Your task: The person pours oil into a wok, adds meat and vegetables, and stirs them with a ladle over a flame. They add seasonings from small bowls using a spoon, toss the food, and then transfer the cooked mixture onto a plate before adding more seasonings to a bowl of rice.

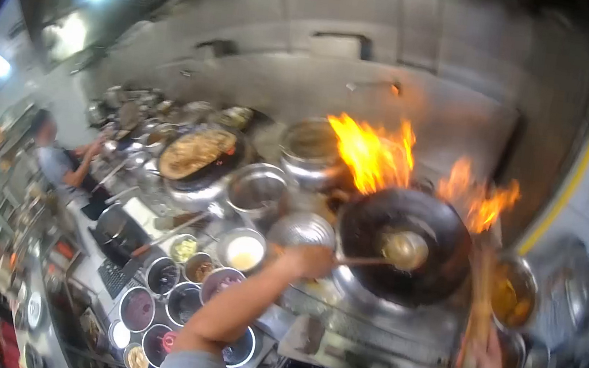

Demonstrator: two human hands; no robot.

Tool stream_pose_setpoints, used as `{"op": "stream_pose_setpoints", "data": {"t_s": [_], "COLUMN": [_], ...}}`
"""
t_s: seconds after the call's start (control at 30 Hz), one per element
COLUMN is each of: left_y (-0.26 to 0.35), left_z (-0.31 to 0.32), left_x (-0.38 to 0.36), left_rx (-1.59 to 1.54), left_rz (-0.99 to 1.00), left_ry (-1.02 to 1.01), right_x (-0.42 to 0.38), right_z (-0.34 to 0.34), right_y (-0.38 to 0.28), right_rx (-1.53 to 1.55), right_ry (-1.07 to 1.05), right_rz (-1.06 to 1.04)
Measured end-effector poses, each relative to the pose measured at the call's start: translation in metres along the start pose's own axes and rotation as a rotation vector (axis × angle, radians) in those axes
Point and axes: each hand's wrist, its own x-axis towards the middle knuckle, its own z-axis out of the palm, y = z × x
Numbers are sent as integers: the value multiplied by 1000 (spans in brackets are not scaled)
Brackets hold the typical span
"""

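My left hand (312, 262) is wrapped round the handle of a ladle (404, 250), whose round bowl lies inside a large dark wok (370, 226). The wok rests on a burner, and flames (375, 153) rise behind its far rim and on its right side. At the wok's right edge my right hand (486, 358) is closed on a blurred bundle of long wooden strips that looks like a bamboo wok brush (481, 295). Left of the wok, close to my left hand, sits a perforated metal strainer (303, 231).
A metal pot (257, 187) and a wok of food (199, 154) stand on the range to the left. Several bowls of ingredients (138, 310) fill the lower left. Another person (62, 163) works at far left. A pan of yellow liquid (515, 292) stands at right.
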Motion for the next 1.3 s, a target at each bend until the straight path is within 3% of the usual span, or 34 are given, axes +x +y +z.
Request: {"op": "stream_pose_setpoints", "data": {"t_s": [0.03,0.07,0.1,0.13,0.2,0.23,0.3,0.33,0.4,0.43,0.53,0.57,0.63,0.67,0.7,0.77,0.83,0.9,0.93,1.03,1.1,1.17,1.23,1.3], "left_y": [-7,-7,-2,-9,-10,-13,-1,1,4,3,11,14,18,18,25,42,67,89,93,96,93,39,-6,-41], "left_z": [-6,-4,-9,0,-1,-3,-19,-23,-27,-29,-37,-41,-43,-39,-41,-52,-66,-75,-82,-94,-87,-40,-8,27], "left_x": [10,15,10,17,22,26,23,29,40,40,34,39,46,50,50,39,33,34,34,26,5,-3,-3,-10], "left_rx": [29,149,40,112,74,70,53,61,138,144,101,125,159,243,326,361,407,495,506,596,633,782,553,273], "left_rz": [37,111,73,170,125,122,105,112,76,73,124,81,28,50,73,45,19,-66,-60,27,-115,52,-207,-110], "left_ry": [-114,-112,-62,20,35,37,-39,-35,-140,-131,-98,-169,-234,-110,12,59,100,61,61,141,283,738,280,339], "right_x": [18,49,73,92,132,140,155,166,179,179,153,159,183,189,179,159,164,166,164,166,150,145,141,152], "right_z": [7,7,20,33,51,81,109,116,131,129,135,132,125,115,114,106,105,104,99,77,64,37,7,-3], "right_y": [-11,-11,-15,-22,-2,-7,-8,2,12,14,-25,-21,3,23,8,-19,-17,0,4,-24,-71,-84,-83,-65], "right_rx": [-192,-632,-825,-1092,-1393,-1527,-1833,-1829,-1961,-1956,-1947,-1941,-1926,-1885,-1877,-1887,-1901,-1802,-1844,-1837,-1902,-1858,-1455,-1328], "right_ry": [-103,-49,-136,-28,-110,-140,-209,-197,30,36,-318,-313,3,63,68,-382,-330,-87,-237,-192,-192,-108,12,22], "right_rz": [-53,-109,-384,-226,-509,-260,-143,-144,-367,-377,-198,-203,-376,-588,-595,-315,-284,-425,-299,-269,-301,-266,-658,-721]}}
